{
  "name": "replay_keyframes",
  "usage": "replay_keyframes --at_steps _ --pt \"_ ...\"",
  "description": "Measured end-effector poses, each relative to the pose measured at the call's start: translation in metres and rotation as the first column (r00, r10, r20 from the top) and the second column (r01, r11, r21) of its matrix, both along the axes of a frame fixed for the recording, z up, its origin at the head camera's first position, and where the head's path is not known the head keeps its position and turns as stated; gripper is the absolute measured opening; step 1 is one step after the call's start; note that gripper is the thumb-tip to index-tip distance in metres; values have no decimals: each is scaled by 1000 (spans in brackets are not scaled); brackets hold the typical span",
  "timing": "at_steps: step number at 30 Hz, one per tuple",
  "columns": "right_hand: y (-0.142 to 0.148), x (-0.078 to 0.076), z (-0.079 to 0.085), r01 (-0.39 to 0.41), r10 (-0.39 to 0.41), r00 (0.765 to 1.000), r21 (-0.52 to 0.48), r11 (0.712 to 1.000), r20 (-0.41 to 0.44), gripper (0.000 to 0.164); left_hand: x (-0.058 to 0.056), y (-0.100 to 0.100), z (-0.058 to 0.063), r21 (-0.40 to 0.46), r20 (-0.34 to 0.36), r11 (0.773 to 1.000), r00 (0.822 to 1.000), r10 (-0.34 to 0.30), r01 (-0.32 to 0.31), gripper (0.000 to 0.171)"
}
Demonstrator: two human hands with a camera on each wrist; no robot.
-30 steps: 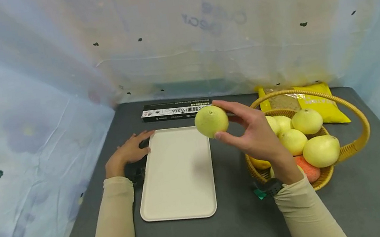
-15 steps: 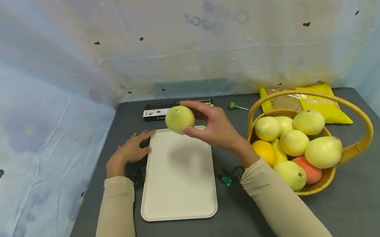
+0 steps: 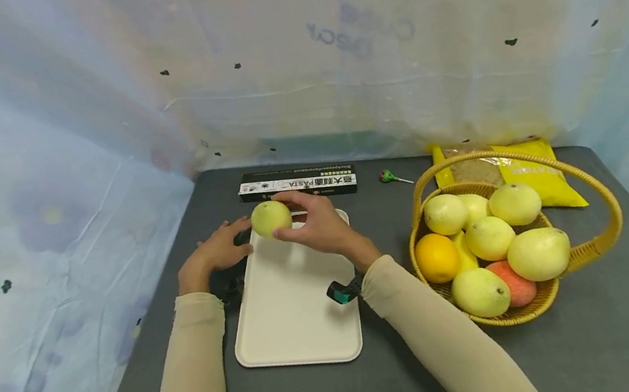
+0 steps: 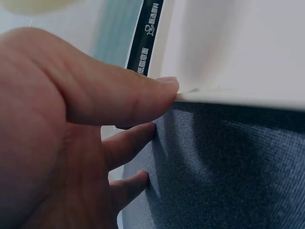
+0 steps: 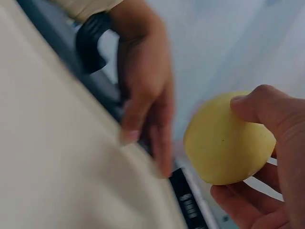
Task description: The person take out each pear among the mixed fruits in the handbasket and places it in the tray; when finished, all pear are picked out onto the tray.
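My right hand (image 3: 321, 225) pinches a round yellow-green fruit (image 3: 271, 219) between thumb and fingers, raised above the far left part of a cream rectangular tray (image 3: 298, 313). In the right wrist view, the smooth fruit (image 5: 228, 138) shows clearly in the grasp, apart from the tray. My left hand (image 3: 219, 249) lies at the tray's far left corner with its fingers spread. Up close in the left wrist view, the thumb of the left hand (image 4: 86, 95) touches the tray's rim (image 4: 238, 99), while two fingertips reach the dark table surface.
At the right stands a wicker basket (image 3: 588, 250) with a tall handle, holding several similar fruits, an orange (image 3: 437, 258) and a red fruit (image 3: 515, 284). Behind are a black-and-white pasta box (image 3: 300, 182), a lollipop (image 3: 388, 176) and a yellow bag (image 3: 537, 176).
My right hand has carried the fruit leftward from beside the basket to above the tray's far left corner, lowering it lately. The left hand stays at the tray's edge.
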State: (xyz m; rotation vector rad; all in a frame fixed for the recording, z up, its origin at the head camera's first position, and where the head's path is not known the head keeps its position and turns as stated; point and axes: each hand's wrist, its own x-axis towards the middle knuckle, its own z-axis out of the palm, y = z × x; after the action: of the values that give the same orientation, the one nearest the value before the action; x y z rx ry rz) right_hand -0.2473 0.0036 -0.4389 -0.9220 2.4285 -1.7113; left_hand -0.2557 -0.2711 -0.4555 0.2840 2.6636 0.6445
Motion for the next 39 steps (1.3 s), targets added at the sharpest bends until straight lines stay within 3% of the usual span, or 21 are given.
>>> replay_keyframes --at_steps 6,13,24,30,36,39 --pt "-11 -10 -27 47 -48 996 7 999 78 64 -1 1 -2 -4 -5 1000 1000 3 -3 71" --pt "-20 -14 -45 54 -55 990 15 998 127 63 0 1 -3 3 -8 1000 1000 -2 2 71" --pt "-34 -12 -50 78 -82 995 80 994 48 73 -2 -1 -4 0 2 1000 1000 18 -18 75" --pt "-22 9 -35 177 -168 984 197 964 -61 80 -3 2 -4 -9 0 1000 1000 22 -22 76" --pt "4 43 -10 109 -108 994 129 986 -10 80 -3 2 -4 -10 1 1000 1000 28 -28 77" --pt "20 64 3 69 -65 997 133 989 -29 79 -3 2 -3 -10 4 1000 1000 27 -27 77"
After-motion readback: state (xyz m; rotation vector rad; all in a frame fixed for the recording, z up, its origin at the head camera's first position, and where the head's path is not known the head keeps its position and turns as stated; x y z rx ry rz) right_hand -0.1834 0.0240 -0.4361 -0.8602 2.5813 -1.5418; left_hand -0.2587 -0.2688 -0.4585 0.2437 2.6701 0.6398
